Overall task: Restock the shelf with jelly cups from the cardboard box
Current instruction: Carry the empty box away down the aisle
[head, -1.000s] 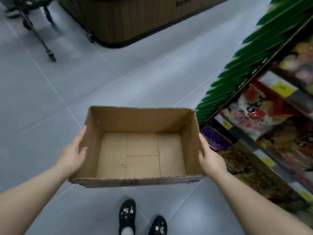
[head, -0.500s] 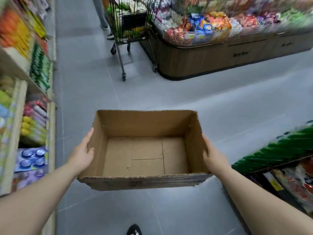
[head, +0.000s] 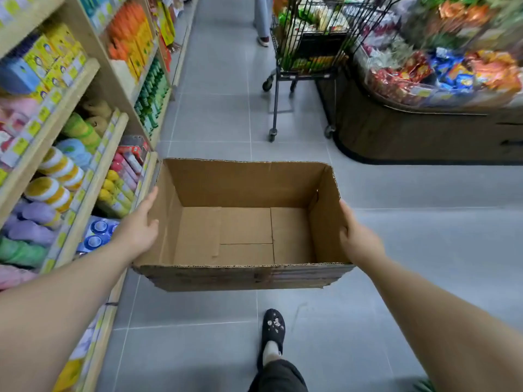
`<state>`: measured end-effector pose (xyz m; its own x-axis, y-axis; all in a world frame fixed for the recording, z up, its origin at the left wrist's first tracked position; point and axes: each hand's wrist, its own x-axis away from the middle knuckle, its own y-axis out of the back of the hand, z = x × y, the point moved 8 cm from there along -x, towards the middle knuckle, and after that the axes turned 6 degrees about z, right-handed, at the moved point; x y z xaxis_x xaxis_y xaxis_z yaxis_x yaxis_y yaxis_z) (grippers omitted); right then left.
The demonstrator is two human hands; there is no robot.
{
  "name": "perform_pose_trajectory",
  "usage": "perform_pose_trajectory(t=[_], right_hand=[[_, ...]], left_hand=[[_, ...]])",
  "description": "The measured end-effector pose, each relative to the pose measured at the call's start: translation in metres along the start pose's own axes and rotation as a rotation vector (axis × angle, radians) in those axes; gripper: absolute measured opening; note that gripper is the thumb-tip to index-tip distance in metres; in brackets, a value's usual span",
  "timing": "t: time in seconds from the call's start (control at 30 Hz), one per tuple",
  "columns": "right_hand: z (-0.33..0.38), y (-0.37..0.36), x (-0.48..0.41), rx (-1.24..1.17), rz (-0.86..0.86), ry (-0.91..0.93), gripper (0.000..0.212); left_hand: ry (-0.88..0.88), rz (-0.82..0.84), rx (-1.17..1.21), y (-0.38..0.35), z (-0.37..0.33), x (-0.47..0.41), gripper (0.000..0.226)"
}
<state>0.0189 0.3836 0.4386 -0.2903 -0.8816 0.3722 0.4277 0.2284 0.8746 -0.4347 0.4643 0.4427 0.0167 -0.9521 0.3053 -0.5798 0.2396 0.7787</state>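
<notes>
Right hand [head: 358,239] fingers hidden behind cardboard box [head: 246,188] wall. Snack display [head: 441,69] blurred. 1 person [head: 263,21] cut off by top edge. Shelf tags [head: 34,128] unreadable.
</notes>
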Motion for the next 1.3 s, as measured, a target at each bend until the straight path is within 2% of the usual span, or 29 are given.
perform_pose_trajectory(t=[0.4,0.7,0.9,1.13,1.3], right_hand=[[0.113,0.047,-0.207,0.145,0.109,0.184,0.071],[0.214,0.069,-0.360,0.146,0.139,0.201,0.070],[0.267,0.097,-0.451,0.130,0.125,0.208,0.069],[0.312,0.134,-0.585,0.169,0.151,0.273,0.074],[0.361,0.164,-0.693,0.229,0.163,0.380,0.073]], left_hand=[[0.189,-0.100,0.064,0.033,-0.021,-0.126,0.070],[0.262,-0.086,0.113,0.091,-0.007,-0.294,0.071],[0.265,-0.072,0.083,0.134,-0.041,-0.396,0.069],[0.311,-0.080,0.094,0.138,-0.068,-0.506,0.071],[0.400,-0.170,0.134,0.136,-0.081,-0.571,0.072]])
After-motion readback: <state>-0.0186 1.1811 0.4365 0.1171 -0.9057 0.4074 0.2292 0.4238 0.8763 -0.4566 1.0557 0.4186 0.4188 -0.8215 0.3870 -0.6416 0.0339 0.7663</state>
